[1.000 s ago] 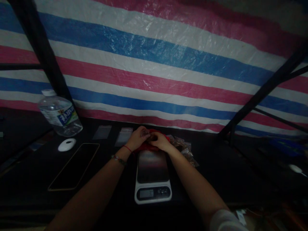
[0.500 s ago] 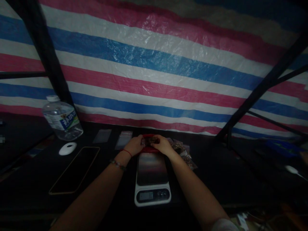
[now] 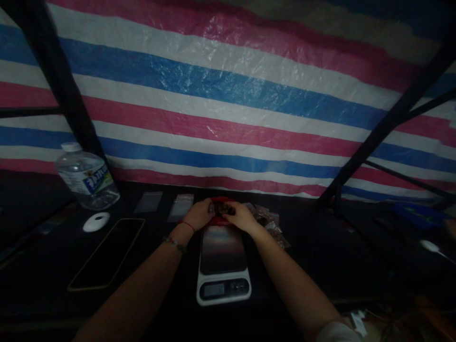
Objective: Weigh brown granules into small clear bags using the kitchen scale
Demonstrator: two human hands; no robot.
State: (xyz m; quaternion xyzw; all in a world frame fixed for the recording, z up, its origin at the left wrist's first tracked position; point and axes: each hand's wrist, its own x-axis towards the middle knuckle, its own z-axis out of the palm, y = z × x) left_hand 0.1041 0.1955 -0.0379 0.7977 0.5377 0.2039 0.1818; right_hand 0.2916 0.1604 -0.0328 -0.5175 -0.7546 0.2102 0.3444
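Observation:
Both hands meet over a red container (image 3: 223,222) behind the scale. My left hand (image 3: 200,213) has its fingers closed on the left side of a small clear plastic bag (image 3: 213,209) with dark brown pieces by it. From the other side, my right hand (image 3: 242,216) pinches at the brown pieces (image 3: 223,209); whether it grips the bag too is too dark to tell. A white kitchen scale (image 3: 223,293) with a metal plate stands in front of the container. Filled clear bags (image 3: 272,223) of brown bits lie just right of my right hand.
Flat clear zip bags (image 3: 182,207) and another one (image 3: 148,202) lie to the left. Further left are a phone (image 3: 107,254), a white computer mouse (image 3: 96,222) and a large plastic bottle (image 3: 89,180). Dark metal posts (image 3: 366,137) and a striped sheet (image 3: 221,118) stand behind.
The view has shifted slightly, so things sit a little further left. Both hands stay over the red container, with only slight finger movement at the bag.

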